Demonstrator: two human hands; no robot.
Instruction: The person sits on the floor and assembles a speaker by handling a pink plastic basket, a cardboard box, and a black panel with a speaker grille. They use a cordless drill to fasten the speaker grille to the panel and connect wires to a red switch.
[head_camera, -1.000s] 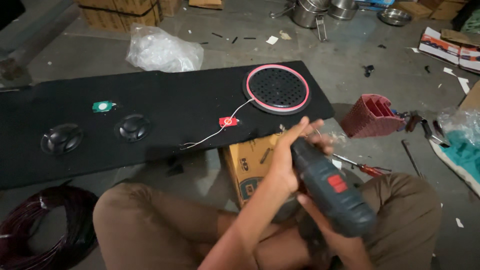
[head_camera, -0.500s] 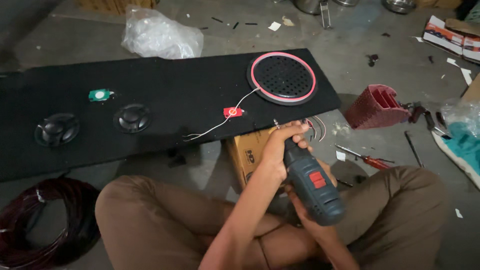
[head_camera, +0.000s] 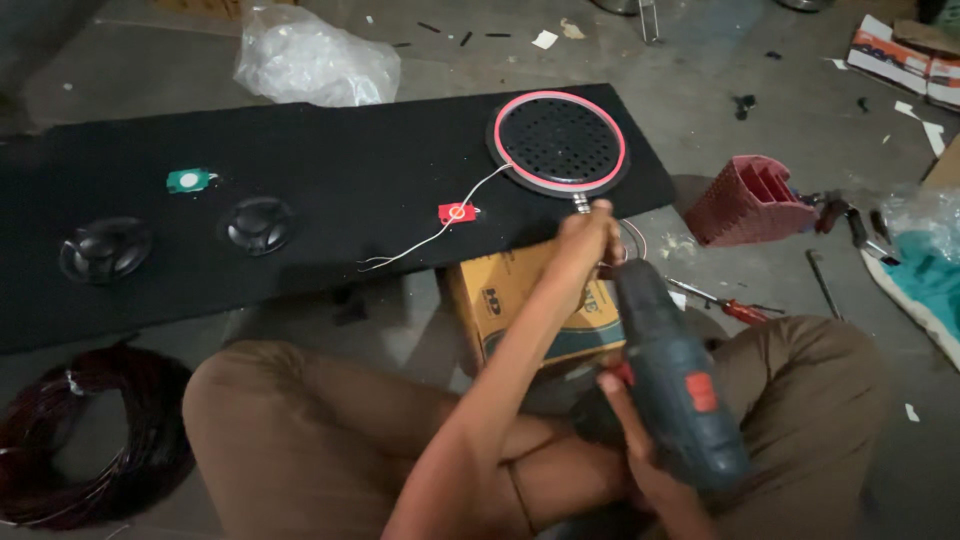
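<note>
Step in hand: we judge this to be fastening the round speaker grille (head_camera: 558, 143) to the black board (head_camera: 300, 200), with the drill bit brought to the grille's near edge.
Drill: the dark blue power drill (head_camera: 672, 385) points away from us, its nose at the lower rim of the grille, just where the red ring meets the board.
Left hand: our left hand (head_camera: 583, 235) is closed around the front of the drill, near the chuck, steadying the tip; its fingers hide the bit itself.
Right hand: our right hand (head_camera: 625, 430) is wrapped on the drill's grip, low over our lap; we cannot tell whether the trigger is pressed.
Grille: it lies flat at the right end of the board, a white wire (head_camera: 440, 225) running from it to a small red tag (head_camera: 457, 212).
Board: it rests partly on a cardboard box (head_camera: 535, 300) on the floor, with two black domed fittings (head_camera: 258, 224) and a green piece (head_camera: 188, 180) further left.
Nearby: a red-handled screwdriver (head_camera: 725, 303) and a red plastic bin (head_camera: 752, 200) lie to our right, a coil of dark cable (head_camera: 90, 440) to our left.
Next move calls for: as we judge it, the bit held square to the board and firm, even pressure, so the tip does not skate onto the grille.
</note>
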